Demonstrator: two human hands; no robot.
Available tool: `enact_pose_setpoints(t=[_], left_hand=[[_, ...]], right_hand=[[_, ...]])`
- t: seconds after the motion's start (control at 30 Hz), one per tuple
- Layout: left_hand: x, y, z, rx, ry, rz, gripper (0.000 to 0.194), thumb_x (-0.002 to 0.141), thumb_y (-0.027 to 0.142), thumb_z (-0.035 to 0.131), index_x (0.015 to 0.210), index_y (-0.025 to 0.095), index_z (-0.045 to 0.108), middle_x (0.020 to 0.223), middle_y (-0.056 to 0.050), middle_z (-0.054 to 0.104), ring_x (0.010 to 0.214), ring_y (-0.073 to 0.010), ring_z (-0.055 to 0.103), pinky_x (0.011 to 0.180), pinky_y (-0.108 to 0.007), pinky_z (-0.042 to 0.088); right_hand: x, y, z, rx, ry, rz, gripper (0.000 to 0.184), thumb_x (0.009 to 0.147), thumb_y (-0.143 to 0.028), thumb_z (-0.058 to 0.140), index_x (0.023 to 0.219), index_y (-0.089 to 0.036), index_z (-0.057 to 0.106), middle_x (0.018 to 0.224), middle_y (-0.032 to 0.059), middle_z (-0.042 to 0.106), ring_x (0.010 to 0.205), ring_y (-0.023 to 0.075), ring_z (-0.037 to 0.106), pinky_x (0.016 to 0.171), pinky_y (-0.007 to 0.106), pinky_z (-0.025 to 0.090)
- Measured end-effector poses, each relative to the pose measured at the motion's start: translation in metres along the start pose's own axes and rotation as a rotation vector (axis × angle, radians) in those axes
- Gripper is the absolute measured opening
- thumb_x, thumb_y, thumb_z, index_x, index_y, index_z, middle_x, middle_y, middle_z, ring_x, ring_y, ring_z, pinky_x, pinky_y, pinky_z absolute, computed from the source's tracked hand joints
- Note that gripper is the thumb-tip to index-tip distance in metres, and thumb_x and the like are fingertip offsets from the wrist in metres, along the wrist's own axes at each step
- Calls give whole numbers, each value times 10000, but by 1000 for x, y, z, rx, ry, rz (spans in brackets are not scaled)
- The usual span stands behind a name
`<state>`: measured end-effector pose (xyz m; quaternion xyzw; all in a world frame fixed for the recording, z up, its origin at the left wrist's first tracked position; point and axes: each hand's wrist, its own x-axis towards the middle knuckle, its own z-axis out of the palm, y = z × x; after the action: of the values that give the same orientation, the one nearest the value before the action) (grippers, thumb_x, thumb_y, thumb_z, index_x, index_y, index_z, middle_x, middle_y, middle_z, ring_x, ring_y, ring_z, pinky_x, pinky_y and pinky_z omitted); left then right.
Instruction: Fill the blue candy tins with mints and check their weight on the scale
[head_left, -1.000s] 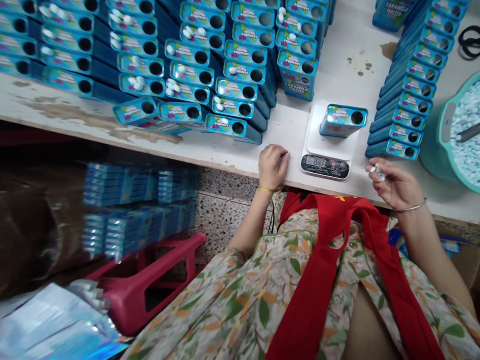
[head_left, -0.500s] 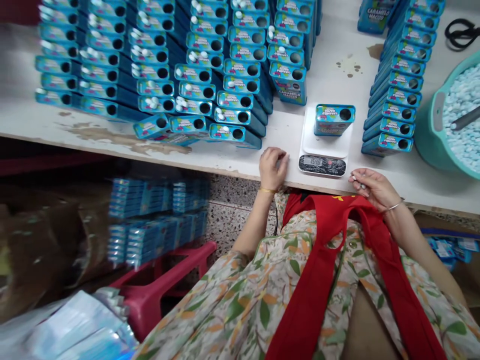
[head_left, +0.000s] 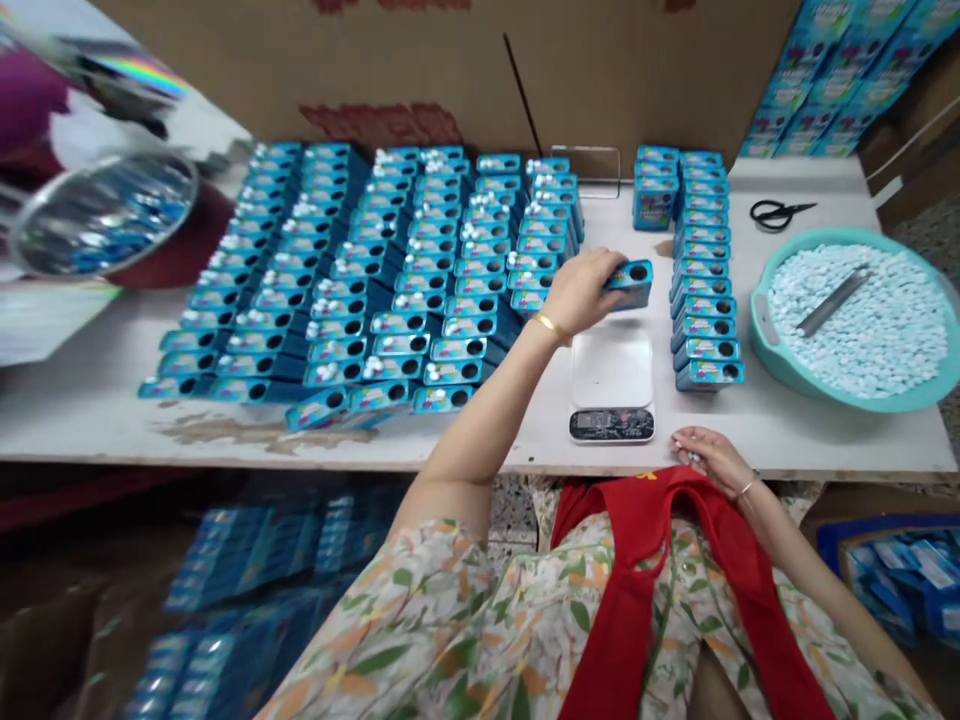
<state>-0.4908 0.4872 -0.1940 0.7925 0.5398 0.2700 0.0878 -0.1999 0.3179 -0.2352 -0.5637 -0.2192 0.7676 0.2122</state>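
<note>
My left hand (head_left: 579, 292) is closed around a blue candy tin (head_left: 634, 284) with a dark round hole in its top. It holds the tin just beyond the white digital scale (head_left: 613, 372), whose plate is bare. Near the table's front edge, right of the scale, my right hand (head_left: 712, 460) has its fingers curled on a few small white candies (head_left: 693, 457). Rows of blue tins (head_left: 401, 344) fill the table to the left, many with white candies lying on top. Another column of tins (head_left: 708, 374) stands right of the scale.
A turquoise basin (head_left: 765, 325) full of pale candies, with a metal scoop (head_left: 834, 300) in it, stands at the right. Black scissors (head_left: 780, 214) lie behind it. A metal bowl (head_left: 196, 190) sits far left. Cardboard (head_left: 585, 75) rises behind the tins.
My left hand has gone from the table's edge to the tin, which is off the scale and farther back. My right hand still holds candies. The view has tilted up.
</note>
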Motion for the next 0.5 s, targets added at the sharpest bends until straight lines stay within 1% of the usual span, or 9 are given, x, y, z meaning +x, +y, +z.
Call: enact_pose_setpoints(t=[0.07,0.17,0.23,0.3,0.37,0.4,0.47,0.5], left_hand=[[44,-22,15,34,30,-50,308,772,237,757,1059,205,648,971,-70,646,928,-256,606,819,-367,462],[106,-51,45,23,0,-96,343,726,148,768,1045,198,654,1036,-90,639,952,-260,611,825,-377,481],[138,-65,66,-22,-11,-91,347,722,131,769,1040,198,650,1060,-92,629,963,-252,613,839,-381,491],[159,-72,81,-41,-22,-78,341,739,137,765,1051,200,642,1105,-101,616,1005,-258,609,866,-396,493],[168,-72,86,0,-25,-70,406,736,134,778,1109,194,628,1208,-134,585,1112,-297,582,924,-433,477],[167,-71,84,32,-13,-60,445,734,132,786,1142,189,617,1261,-150,562,1172,-322,555,963,-457,459],[151,-68,69,75,14,-34,457,760,156,782,1178,179,600,1296,-156,539,1241,-349,517,1027,-491,419],[136,-67,57,80,21,-21,409,803,189,754,1179,171,595,1275,-146,545,1244,-344,521,1043,-492,407]], right_hand=[[2,2,-2,20,5,-7,460,491,-431,941,740,-143,683,691,37,673,493,57,495,393,160,273],[6,5,-4,49,11,1,439,484,-434,935,733,-161,698,697,42,681,526,87,544,404,169,335],[8,7,-6,61,9,14,414,489,-430,931,740,-176,721,711,46,690,554,105,568,415,179,370],[8,7,-8,74,-7,25,371,517,-413,924,756,-195,743,734,44,699,584,117,587,440,191,411],[7,6,-10,87,-36,37,310,570,-389,908,777,-213,759,761,40,708,613,120,605,494,203,466],[6,5,-11,90,-53,46,283,598,-374,898,792,-218,765,777,40,713,626,119,614,526,206,490],[4,2,-12,94,-72,61,256,629,-350,883,816,-218,769,809,45,721,655,124,638,586,212,527],[2,0,-13,92,-76,64,250,640,-342,876,828,-218,770,831,49,725,677,133,654,615,220,544]])
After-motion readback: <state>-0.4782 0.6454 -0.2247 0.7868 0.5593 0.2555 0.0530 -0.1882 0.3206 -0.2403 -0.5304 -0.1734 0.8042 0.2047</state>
